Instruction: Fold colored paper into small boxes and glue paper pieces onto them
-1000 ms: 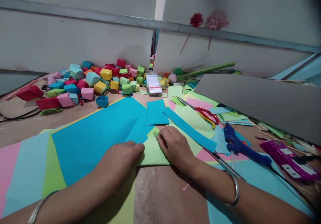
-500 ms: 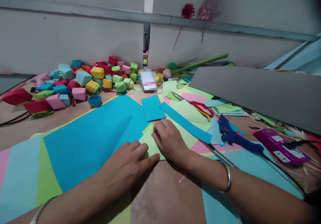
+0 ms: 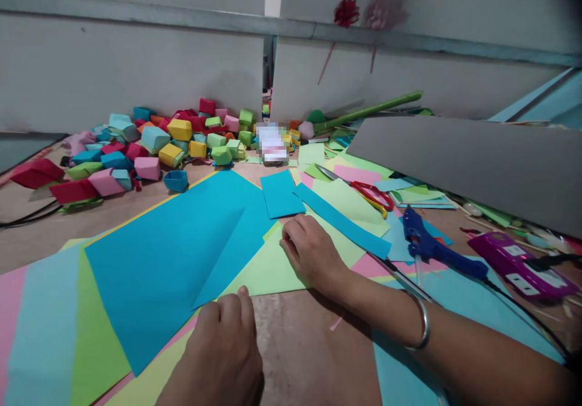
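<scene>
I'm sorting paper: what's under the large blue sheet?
Edges show from beneath the large blue sheet: green paper at near left, yellow paper along far left, pink paper at near right. Whatever its middle covers can't be seen.

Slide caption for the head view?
Right hand on pale green paper, left hand near its edge, large blue paper alongside.

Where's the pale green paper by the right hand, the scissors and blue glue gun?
Pale green paper (image 3: 269,269): head view, uncovered part.
Scissors (image 3: 359,187): head view, red handle.
Blue glue gun (image 3: 430,249): head view, its body.
</scene>
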A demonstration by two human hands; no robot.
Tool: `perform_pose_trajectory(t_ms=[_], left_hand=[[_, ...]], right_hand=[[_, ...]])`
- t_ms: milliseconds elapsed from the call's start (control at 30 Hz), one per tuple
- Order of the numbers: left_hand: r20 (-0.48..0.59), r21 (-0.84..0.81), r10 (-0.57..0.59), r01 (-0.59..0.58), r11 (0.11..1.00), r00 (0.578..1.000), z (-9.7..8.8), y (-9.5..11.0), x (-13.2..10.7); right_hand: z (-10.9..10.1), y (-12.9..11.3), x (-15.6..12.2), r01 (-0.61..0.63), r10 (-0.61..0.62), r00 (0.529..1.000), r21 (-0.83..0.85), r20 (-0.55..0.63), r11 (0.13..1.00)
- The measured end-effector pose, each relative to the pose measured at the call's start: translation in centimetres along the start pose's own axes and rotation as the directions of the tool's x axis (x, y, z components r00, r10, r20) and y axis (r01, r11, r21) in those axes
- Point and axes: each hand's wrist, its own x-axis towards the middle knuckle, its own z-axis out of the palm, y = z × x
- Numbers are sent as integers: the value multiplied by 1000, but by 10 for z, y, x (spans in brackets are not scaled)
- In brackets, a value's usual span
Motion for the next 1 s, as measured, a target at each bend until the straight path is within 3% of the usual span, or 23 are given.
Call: perform_pose_trajectory(t_ms=[233, 333, 433, 467, 600, 733, 833, 867, 933, 1000], left_hand=[[116, -147, -102, 119, 982, 988, -14, -13, -5], [-19, -168, -94, 90, 982, 995, -20, -22, -2], [-277, -217, 16, -78, 973, 961, -14, -24, 12], [-314, -245, 65, -147, 958, 947, -10, -24, 18], [-303, -335, 55, -160, 929, 952, 11, -20, 35], [-296, -286, 81, -169, 943, 952, 18, -19, 36], [-294, -272, 90, -174, 947, 952, 16, -20, 34], [-290, -278, 87, -171, 945, 953, 15, -21, 33], [-273, -303, 76, -161, 939, 959, 14, -22, 33], [-253, -322, 77, -159, 933, 965, 12, -22, 33]], right_hand=[[-1, 1, 1, 3, -3, 1000, 14, 2, 1000], [0, 1, -1, -1, 1, 1000, 14, 9, 1000], [4, 1, -2, -12, 12, 1000, 4, 24, 1000], [5, 1, -2, -18, 18, 999, -1, 31, 1000], [-9, 3, 10, 8, -7, 994, -11, 109, 1000], [-53, -1, 17, 83, -71, 979, -57, 194, 995], [-79, -17, -7, 157, -102, 951, -172, 292, 972], [-82, -24, -19, 217, -116, 915, -228, 387, 949], [-79, -41, -46, 283, -98, 857, -304, 505, 910], [-69, -57, -67, 311, -85, 847, -359, 525, 880]])
